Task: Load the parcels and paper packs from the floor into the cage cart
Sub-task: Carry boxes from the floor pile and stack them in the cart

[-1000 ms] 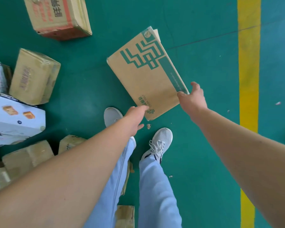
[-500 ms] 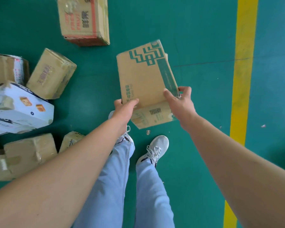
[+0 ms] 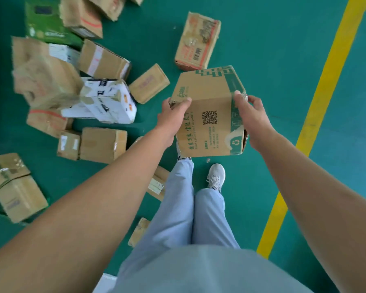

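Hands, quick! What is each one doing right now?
Left hand: grips the left edge of the brown cardboard box with green print.
Right hand: grips the same box's right edge.

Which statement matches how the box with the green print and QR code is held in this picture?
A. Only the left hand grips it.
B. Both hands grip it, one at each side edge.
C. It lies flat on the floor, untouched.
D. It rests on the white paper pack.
B: the left hand curls over the left edge of the green-printed box and the right hand over its right edge, lifting it above the floor.
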`<state>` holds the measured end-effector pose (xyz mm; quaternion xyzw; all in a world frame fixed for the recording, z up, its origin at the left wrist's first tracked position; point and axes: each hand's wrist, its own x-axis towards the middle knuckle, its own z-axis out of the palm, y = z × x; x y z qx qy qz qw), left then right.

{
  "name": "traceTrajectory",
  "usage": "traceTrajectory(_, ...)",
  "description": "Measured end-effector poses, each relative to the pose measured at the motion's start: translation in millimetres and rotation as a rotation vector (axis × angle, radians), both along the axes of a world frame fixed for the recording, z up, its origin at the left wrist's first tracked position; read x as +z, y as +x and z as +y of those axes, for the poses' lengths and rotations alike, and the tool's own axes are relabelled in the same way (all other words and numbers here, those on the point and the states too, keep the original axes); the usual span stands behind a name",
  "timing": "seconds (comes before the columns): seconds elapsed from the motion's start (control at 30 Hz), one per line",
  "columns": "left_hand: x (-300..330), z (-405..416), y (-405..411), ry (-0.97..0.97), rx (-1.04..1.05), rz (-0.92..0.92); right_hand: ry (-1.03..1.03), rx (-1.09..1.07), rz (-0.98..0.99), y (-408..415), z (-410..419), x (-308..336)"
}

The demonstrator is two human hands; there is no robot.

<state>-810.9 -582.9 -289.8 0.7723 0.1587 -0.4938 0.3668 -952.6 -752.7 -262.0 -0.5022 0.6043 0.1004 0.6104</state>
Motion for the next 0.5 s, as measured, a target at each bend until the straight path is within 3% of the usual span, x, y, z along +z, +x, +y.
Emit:
traceTrajectory(0.23, 141.0, 77.9, -25.0, -0.053, 0.239, -0.18, -0.048, 0.233, -0.151, 14.4, 61.0, 115.8)
traceTrajectory(0.5, 245.8, 168.2, -103.3, -0.063, 0.532, -0.3, -0.029, 0.495, -0.286, -22.8, 136.5, 213.8)
